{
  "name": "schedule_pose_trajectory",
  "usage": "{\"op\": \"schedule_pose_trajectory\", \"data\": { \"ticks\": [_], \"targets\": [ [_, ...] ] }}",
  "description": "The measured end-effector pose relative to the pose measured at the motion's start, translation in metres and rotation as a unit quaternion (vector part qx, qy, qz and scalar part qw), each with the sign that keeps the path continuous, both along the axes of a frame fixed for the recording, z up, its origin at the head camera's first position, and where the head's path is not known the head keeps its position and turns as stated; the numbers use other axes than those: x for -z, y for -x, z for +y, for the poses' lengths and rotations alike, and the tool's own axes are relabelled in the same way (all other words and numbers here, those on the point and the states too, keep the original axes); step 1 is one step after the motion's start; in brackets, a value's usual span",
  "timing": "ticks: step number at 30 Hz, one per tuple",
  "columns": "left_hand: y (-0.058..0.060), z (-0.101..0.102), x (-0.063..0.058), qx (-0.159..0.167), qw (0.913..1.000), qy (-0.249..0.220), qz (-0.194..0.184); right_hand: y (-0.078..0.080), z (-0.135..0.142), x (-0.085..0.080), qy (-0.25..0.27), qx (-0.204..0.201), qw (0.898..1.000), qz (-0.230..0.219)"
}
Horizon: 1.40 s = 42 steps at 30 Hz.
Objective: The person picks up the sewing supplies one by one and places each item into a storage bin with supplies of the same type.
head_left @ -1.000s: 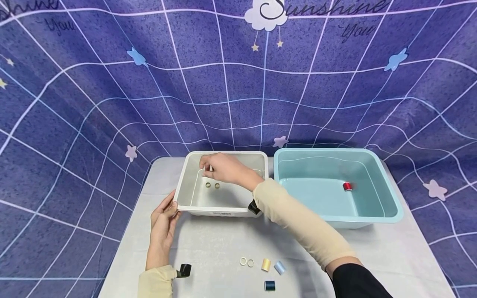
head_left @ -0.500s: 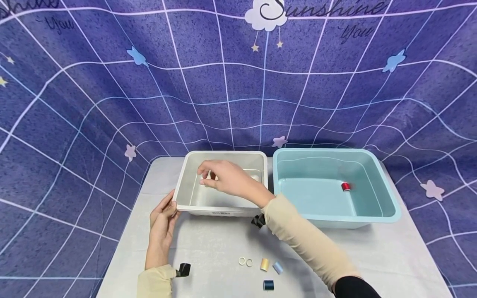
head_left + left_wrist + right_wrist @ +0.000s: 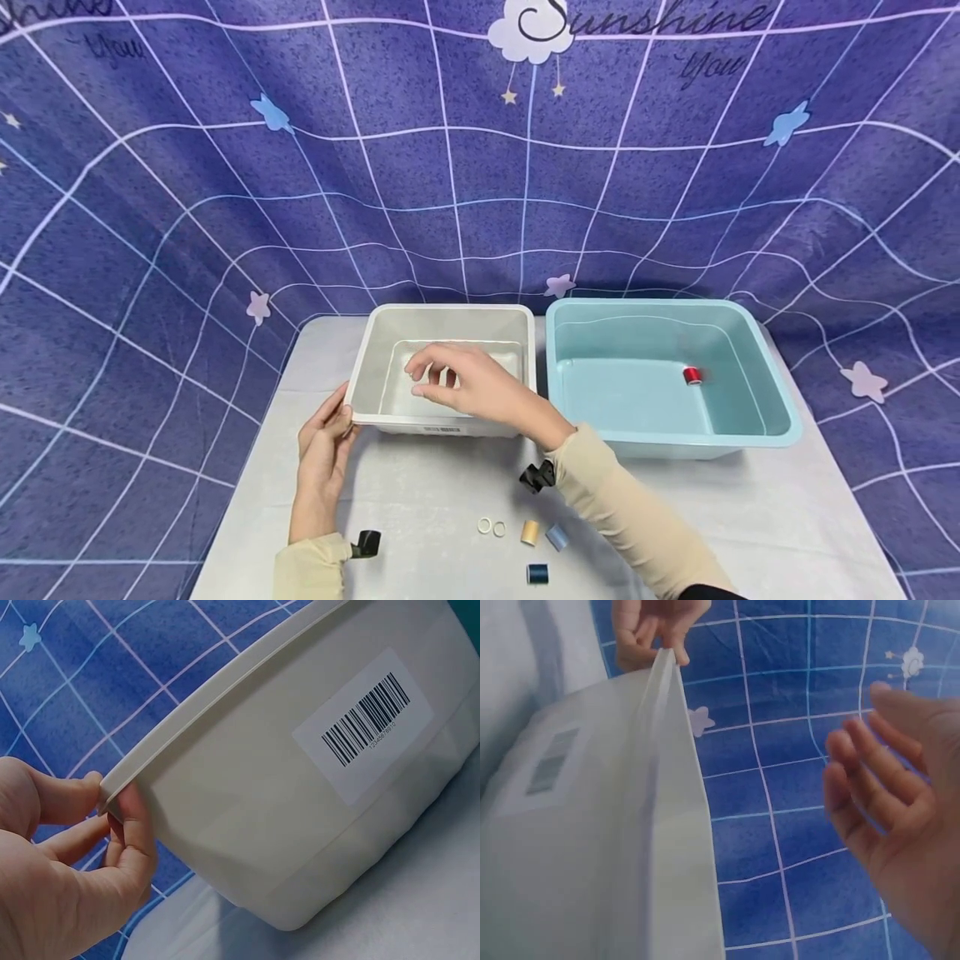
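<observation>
In the head view, my left hand (image 3: 318, 454) pinches the rim of a whitish plastic bin (image 3: 453, 310) at its front left corner. The left wrist view shows the thumb over the lip and fingers beneath, beside a wall with a barcode label (image 3: 367, 720). My right hand (image 3: 468, 383) hovers over the bin's front half, fingers loosely bent and parted from the thumb. The right wrist view finds this hand (image 3: 900, 802) with nothing between its fingers. Part of the bin's floor is hidden behind it.
A light blue bin (image 3: 637, 437) stands to the right, with a red thread spool (image 3: 692, 376) inside. Nearer on the table lie two pale rings (image 3: 484, 526), a yellow spool (image 3: 530, 532), a light blue spool (image 3: 557, 537) and a dark blue spool (image 3: 537, 573).
My right hand has drawn back toward the front and right, its fingers spreading apart. Two small rings seen on the bin's floor earlier are now hidden behind it. My left hand keeps its hold.
</observation>
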<state>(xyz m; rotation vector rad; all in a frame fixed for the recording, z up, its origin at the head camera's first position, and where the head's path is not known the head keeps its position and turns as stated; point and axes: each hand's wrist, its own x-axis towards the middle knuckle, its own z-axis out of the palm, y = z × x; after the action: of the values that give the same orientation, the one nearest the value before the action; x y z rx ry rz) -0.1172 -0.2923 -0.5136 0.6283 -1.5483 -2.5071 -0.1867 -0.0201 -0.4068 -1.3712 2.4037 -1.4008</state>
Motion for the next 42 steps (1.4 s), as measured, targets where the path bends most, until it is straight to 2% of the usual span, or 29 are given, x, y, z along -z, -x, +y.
{"op": "schedule_pose_trajectory", "data": {
  "ticks": [4, 11, 23, 27, 34, 42],
  "targets": [
    [0.000, -0.001, 0.001, 0.001, 1.0000, -0.004, 0.000, -0.008, 0.009, 0.007, 0.020, -0.036, 0.998, -0.037],
    [0.001, -0.001, 0.001, -0.004, 0.9999, -0.011, -0.003, -0.022, 0.025, 0.021, 0.005, -0.073, 0.995, -0.070],
    [0.000, -0.001, 0.001, -0.005, 0.9998, -0.018, 0.006, -0.042, 0.057, 0.047, 0.024, -0.089, 0.990, -0.104],
    [0.000, -0.001, 0.001, -0.005, 0.9998, -0.018, 0.004, -0.046, 0.067, 0.058, 0.019, -0.087, 0.991, -0.096],
    [0.002, -0.003, 0.000, -0.006, 0.9998, -0.017, -0.004, -0.051, 0.078, 0.075, 0.003, -0.095, 0.994, -0.054],
    [0.001, -0.001, -0.002, 0.000, 0.9998, -0.020, -0.009, -0.058, 0.098, 0.102, -0.028, -0.096, 0.993, -0.060]
  ]
}}
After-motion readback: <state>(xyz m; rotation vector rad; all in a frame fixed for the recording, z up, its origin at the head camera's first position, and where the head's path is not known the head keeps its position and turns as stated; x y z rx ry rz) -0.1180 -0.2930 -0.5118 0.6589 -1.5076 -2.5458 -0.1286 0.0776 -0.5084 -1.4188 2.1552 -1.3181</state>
